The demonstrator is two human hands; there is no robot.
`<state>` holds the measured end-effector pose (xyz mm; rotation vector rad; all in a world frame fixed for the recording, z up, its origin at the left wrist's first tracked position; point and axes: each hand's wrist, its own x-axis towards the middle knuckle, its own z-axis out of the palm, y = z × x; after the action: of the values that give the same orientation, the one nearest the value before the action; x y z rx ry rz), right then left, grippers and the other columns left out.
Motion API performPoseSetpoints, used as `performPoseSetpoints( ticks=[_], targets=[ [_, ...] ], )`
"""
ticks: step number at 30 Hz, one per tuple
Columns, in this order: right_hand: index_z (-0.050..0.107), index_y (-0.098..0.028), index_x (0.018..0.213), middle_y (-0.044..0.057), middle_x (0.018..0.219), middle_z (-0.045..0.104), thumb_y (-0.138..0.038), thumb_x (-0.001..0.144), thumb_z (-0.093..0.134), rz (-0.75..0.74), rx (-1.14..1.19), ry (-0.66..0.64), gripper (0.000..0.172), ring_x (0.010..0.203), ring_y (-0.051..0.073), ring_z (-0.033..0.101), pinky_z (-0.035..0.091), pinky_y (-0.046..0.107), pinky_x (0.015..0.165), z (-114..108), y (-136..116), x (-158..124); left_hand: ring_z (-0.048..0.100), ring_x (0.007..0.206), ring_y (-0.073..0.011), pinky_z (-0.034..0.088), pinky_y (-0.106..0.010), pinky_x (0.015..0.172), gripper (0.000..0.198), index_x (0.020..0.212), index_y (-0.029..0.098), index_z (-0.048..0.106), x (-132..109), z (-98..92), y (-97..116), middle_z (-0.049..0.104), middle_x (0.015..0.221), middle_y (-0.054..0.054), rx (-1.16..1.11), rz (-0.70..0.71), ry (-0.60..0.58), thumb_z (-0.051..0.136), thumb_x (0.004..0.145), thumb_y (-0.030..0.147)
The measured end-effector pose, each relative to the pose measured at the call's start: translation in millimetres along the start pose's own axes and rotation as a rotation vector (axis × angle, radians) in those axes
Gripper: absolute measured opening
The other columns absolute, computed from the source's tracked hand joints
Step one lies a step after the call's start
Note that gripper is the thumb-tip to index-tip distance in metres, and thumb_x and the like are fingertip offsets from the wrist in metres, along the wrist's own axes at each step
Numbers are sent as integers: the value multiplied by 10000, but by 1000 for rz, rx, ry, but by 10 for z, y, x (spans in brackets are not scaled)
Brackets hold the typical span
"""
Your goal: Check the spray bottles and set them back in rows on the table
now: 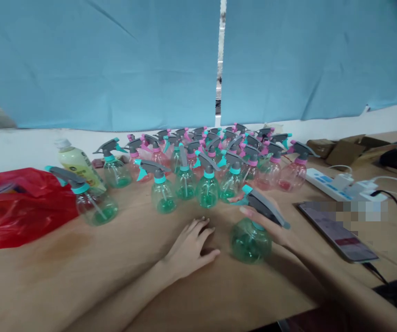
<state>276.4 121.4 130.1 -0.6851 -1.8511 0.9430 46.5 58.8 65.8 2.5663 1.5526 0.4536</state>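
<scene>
My right hand (271, 223) is wrapped round the neck of a green spray bottle (250, 244), just under its grey and turquoise trigger head. The bottle is close to upright, low over the table; whether its base touches the wood I cannot tell. My left hand (193, 244) lies on the tabletop to the left of it, fingers spread and holding nothing. Beyond both hands stand several more spray bottles, among them a green one (207, 191) nearest my left fingertips and a pink one (293, 173) at the right end.
At left, a red plastic bag (25, 203) sits beside a tilted spray bottle (96, 207) and a leaning pale yellow drink bottle (77, 161). On the right are a phone (337, 233) with a cable, a white power strip (330, 182) and cardboard boxes (345, 152). A blue curtain (115, 64) hangs behind.
</scene>
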Motion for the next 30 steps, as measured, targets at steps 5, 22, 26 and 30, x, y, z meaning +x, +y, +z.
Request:
performPoseSetpoints(
  ticks=[5,22,26,30],
  targets=[
    [644,-258,975,24,965,681,-385,825,609,16,26,21,200,957,221,628,457,366,882,34,76,-2,402,1297,-301,344,-480,1067,515,1256,154,521,13,21,18,478,1379,-150,-11,9,7,535,863,485],
    [602,-243,908,-1,755,613,-450,831,586,21,17,-4,220,688,168,592,477,302,636,135,119,56,419,1288,-302,352,-484,1055,495,1268,179,520,33,30,3,494,1373,-134,19,4,25,540,862,461],
    [611,-253,863,-5,698,587,-452,857,545,-11,-27,-8,209,670,166,581,480,307,631,171,89,51,439,1273,-302,368,-490,1043,490,1266,180,520,41,39,-1,510,1355,-135,13,2,33,543,860,453],
    [601,-255,906,-10,762,611,-434,846,564,-39,-3,-55,193,667,149,581,492,307,666,204,-31,74,442,1271,-311,373,-497,1041,500,1265,167,520,48,42,6,514,1349,-146,10,-10,35,546,856,454]
  ],
)
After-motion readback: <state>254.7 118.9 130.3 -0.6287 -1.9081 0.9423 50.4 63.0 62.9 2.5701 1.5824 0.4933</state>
